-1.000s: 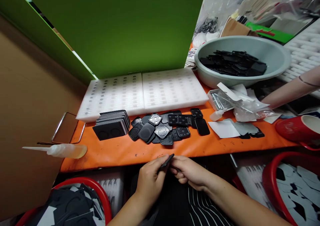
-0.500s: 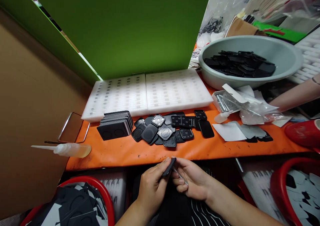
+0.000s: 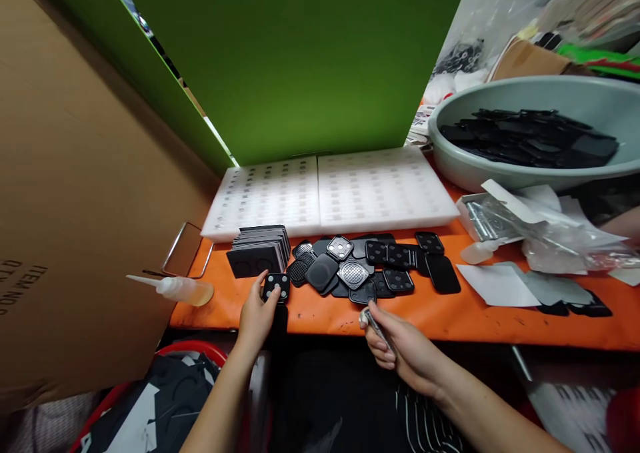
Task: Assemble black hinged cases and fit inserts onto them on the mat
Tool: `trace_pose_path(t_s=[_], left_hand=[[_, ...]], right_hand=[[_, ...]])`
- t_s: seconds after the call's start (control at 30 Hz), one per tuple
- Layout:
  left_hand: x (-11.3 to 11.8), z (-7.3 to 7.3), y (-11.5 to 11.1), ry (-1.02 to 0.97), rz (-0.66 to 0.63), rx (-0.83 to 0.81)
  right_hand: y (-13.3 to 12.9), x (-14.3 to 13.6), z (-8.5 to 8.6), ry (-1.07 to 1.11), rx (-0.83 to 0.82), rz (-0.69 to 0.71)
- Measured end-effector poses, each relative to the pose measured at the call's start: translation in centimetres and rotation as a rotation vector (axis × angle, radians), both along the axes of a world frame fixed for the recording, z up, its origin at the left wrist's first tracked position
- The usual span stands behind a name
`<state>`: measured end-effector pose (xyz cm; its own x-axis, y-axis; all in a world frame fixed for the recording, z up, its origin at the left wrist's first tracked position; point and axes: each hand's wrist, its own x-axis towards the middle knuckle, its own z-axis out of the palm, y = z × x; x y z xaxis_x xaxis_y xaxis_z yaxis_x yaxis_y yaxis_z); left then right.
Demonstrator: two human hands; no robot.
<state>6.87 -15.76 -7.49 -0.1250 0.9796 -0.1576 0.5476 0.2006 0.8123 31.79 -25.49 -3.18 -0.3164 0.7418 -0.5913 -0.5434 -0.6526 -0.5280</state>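
My left hand (image 3: 257,316) grips a small black square case (image 3: 277,287) with rounded corners and several silver dots, at the table's front edge below the stack of black cards (image 3: 257,253). Thumb and fingers sit at its sides. My right hand (image 3: 403,346) is closed around a slim metallic tool (image 3: 379,327), with something whitish near its upper end; its kind is not clear. Just beyond that hand lies a heap of black square and round pieces (image 3: 323,273), some with mesh or dotted faces.
White foam trays (image 3: 370,193) with rows of slots stand at the back against a green panel (image 3: 300,59). A dropper bottle (image 3: 185,291) lies left. At right are a grey basin (image 3: 500,173) of black pieces, white paper (image 3: 495,286) and plastic bags. A cardboard box (image 3: 75,206) walls the left side.
My hands have moved apart. The left one carried the black piece left and forward to the table edge; the right one shifted slightly, still holding the slim tool. The view has turned left.
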Motion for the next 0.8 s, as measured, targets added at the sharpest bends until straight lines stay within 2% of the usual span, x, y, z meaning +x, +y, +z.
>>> trace_pose_path(t_s=[0.07, 0.13, 0.23, 0.3, 0.4, 0.5, 0.6, 0.7, 0.8], left_hand=[[-1.1, -0.6, 1.1, 0.207, -0.051, 0.041], [-1.1, -0.8, 1.1, 0.38, -0.065, 0.175], [0.8, -0.2, 0.7, 0.495, -0.097, 0.396], [3.3, 0.5, 0.8, 0.438, -0.245, 0.455], [7.7, 1.6, 2.2, 0.386, -0.481, 0.36], [10.4, 2.2, 4.2, 0.378, -0.45, 0.194], [10.7, 2.4, 5.2, 0.23, -0.421, 0.063], [9.9, 2.6, 3.9, 0.072, -0.522, -0.006], [9.6, 2.7, 0.7, -0.328, -0.62, -0.131]], right_hand=[[-0.1, -0.1, -0.2, -0.07, 0.024, 0.013], [-0.3, -0.2, -0.4, -0.135, 0.042, 0.005], [-0.3, 0.0, -0.9, -0.248, 0.068, 0.012], [-0.2, 0.2, -1.4, -0.372, 0.119, 0.048], [-0.2, 0.4, -1.7, -0.62, 0.284, 0.116], [-0.4, 0.6, -1.3, -0.829, 0.43, 0.136], [-0.4, 1.0, -0.7, -0.932, 0.474, 0.103], [0.2, 1.5, 0.0, -1.017, 0.536, 0.071], [1.4, 1.6, 0.9, -1.159, 0.621, 0.093]])
